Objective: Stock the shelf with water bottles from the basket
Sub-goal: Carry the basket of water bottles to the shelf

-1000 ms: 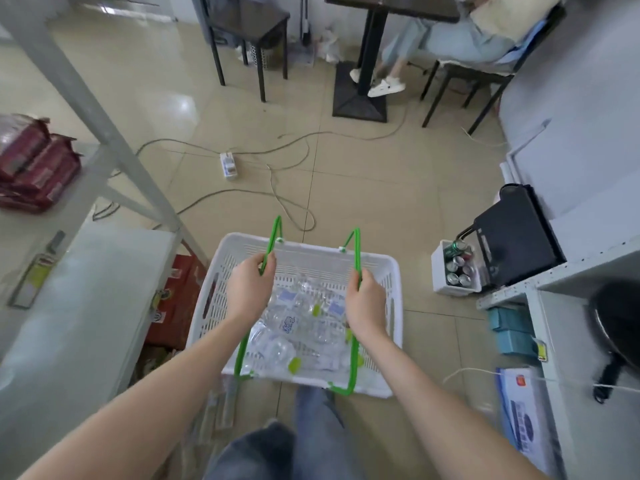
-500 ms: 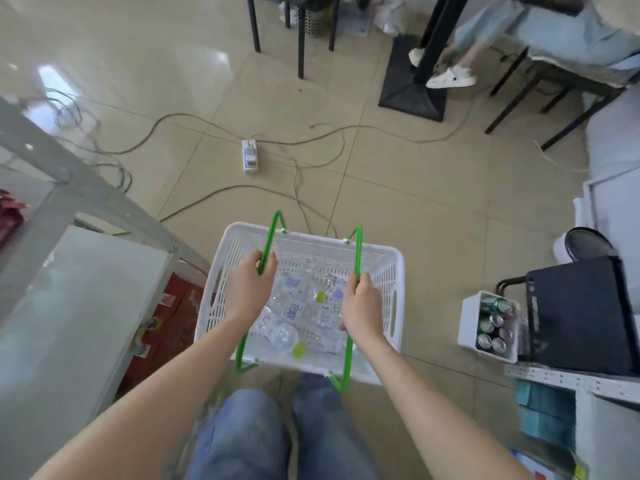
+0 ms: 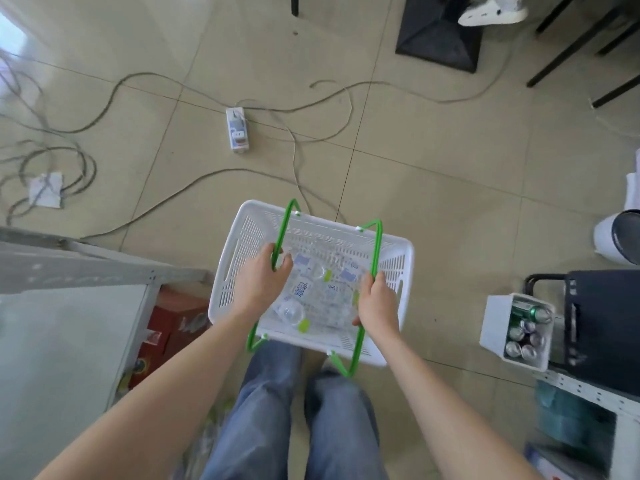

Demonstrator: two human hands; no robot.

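A white slotted basket (image 3: 398, 268) with two green wire handles sits low over the tiled floor in front of my legs. Several clear water bottles (image 3: 322, 296) with blue labels and green caps lie inside it. My left hand (image 3: 258, 284) is closed around the left green handle (image 3: 282, 233). My right hand (image 3: 375, 304) grips the right green handle (image 3: 377, 244). A grey metal shelf (image 3: 69, 327) stands at the left, its flat surface bare where I can see it.
Red cartons (image 3: 173, 317) sit on the floor under the shelf. A power strip (image 3: 237, 129) and loose cables (image 3: 294, 150) cross the floor ahead. A white bin of cans (image 3: 519, 329) and a black box (image 3: 606, 327) stand at the right. A table base (image 3: 440, 32) is far ahead.
The view has tilted further down and the basket has sunk lower toward the floor and my feet. Both hands keep their hold on the green handles.
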